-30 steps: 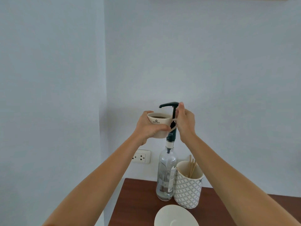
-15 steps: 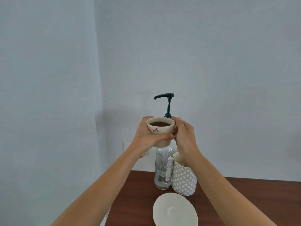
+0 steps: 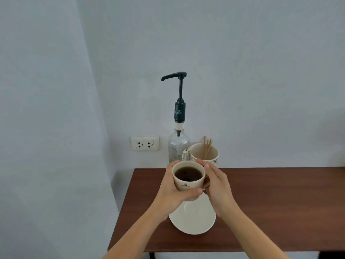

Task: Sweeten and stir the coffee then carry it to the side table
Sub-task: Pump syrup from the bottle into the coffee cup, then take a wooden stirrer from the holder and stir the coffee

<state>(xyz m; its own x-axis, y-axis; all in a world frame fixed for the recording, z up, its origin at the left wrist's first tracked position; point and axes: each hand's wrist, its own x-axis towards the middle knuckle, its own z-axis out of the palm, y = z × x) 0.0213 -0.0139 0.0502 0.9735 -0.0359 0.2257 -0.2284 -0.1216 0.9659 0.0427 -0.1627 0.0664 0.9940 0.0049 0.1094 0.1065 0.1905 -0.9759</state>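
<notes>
Coffee cup (image 3: 188,179) is held above the saucer (image 3: 194,219). Left hand (image 3: 172,195) wraps closed around its body for support. Right hand (image 3: 217,187) grips the handle side, probably to keep it level.

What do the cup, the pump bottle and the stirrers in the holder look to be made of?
Cup: likely glazed ceramic, cream, opaque, with a printed crest.
Pump bottle: clear body, probably glass, though clear plastic is possible; the dark green pump looks like plastic.
Stirrers: thin, flat, pale tan sticks, seemingly wood.
</notes>
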